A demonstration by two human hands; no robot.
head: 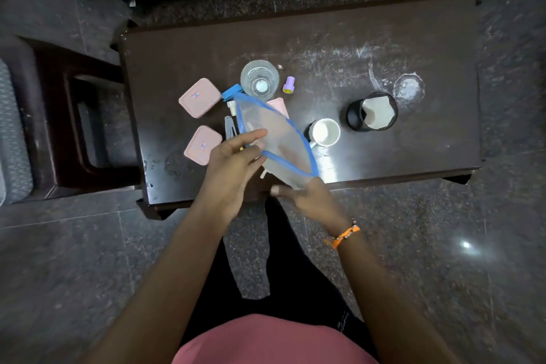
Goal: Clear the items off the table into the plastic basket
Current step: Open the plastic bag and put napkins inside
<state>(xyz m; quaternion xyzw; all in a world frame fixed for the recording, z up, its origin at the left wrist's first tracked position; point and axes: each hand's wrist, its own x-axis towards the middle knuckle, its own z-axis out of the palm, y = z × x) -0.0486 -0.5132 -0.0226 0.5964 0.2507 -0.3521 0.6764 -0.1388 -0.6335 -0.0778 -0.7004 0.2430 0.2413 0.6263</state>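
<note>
Above the dark brown table (pixel 384 47) I hold a translucent plastic basket (pixel 274 130) with a blue rim, tilted. My left hand (pixel 233 165) pinches its near left rim. At its lower corner by the table's front edge, my right hand (pixel 307 201) grips it. On the table lie two pink square lidded boxes (pixel 199 97) (pixel 203 145), a clear glass (pixel 260 80), a small purple cap (pixel 289 85), a blue clip (pixel 232 92), a metal clip (pixel 230 130), a white cup (pixel 325 132) and a black mesh cup (pixel 372 111) holding paper. A pink item (pixel 279 104) is partly hidden behind the basket.
A dark wooden chair (pixel 74 115) stands against the table's left end. A faint round glass piece (pixel 409 86) lies at the right rear of the table. Grey stone floor surrounds the table, and my legs are at its front edge.
</note>
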